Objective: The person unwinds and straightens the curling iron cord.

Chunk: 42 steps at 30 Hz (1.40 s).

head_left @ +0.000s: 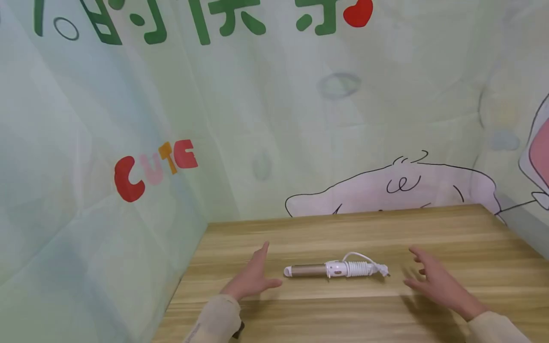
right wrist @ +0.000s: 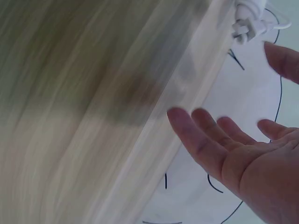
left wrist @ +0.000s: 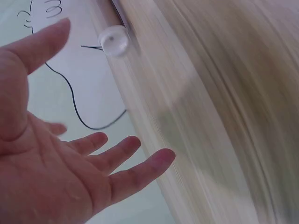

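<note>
A curling iron (head_left: 309,270) with a gold barrel and white handle lies crosswise on the wooden table. Its white cord (head_left: 358,269) is wound around the handle, with one loop sticking up, and the plug (head_left: 381,270) is at the right end. To the left of the barrel tip, my left hand (head_left: 253,276) hovers with fingers spread, touching nothing. In the left wrist view the white tip (left wrist: 115,41) shows beyond the thumb. My right hand (head_left: 439,283) is held off the plug end, fingers loosely extended and holding nothing. The plug (right wrist: 245,30) appears above the fingers in the right wrist view.
The wooden table (head_left: 343,319) runs back to a printed cloth backdrop (head_left: 266,119), which also hangs along the left side. Coloured letters and a cartoon drawing decorate the cloth. Hand shadows fall on the tabletop.
</note>
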Each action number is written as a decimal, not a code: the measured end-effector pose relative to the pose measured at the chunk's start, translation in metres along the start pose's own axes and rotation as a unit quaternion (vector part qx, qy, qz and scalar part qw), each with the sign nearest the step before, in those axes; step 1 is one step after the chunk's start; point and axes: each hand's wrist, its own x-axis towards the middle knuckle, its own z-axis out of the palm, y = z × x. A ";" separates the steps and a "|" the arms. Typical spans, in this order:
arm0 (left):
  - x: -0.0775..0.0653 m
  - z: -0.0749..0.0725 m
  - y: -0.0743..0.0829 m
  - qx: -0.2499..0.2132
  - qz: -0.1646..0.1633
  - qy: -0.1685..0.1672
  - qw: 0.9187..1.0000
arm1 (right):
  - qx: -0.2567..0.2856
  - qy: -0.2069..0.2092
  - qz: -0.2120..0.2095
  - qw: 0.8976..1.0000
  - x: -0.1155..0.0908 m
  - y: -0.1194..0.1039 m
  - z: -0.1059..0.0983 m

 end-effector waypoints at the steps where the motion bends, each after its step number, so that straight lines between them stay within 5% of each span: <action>1: 0.002 0.001 0.003 -0.001 0.003 -0.004 1.000 | 0.012 -0.010 0.013 1.000 0.002 -0.002 0.001; 9: 0.024 0.016 0.020 0.027 0.041 -0.009 0.999 | 0.068 -0.048 0.115 0.990 0.020 -0.023 0.011; 14: 0.038 0.030 0.027 0.083 0.032 -0.006 0.996 | 0.069 -0.031 0.109 0.991 0.023 -0.029 0.021; 20: 0.051 0.045 0.041 0.173 0.062 0.000 0.983 | 0.082 -0.030 0.111 0.990 0.023 -0.033 0.025; 31: 0.060 0.051 0.060 0.217 0.083 -0.022 0.972 | 0.101 -0.032 0.117 0.987 0.027 -0.037 0.021; 37: 0.067 0.055 0.060 0.261 0.101 -0.025 0.960 | 0.113 -0.021 0.104 0.988 0.028 -0.036 0.021; 42: 0.065 0.063 0.056 0.269 0.090 -0.043 0.958 | 0.129 -0.031 0.116 0.984 0.022 -0.038 0.025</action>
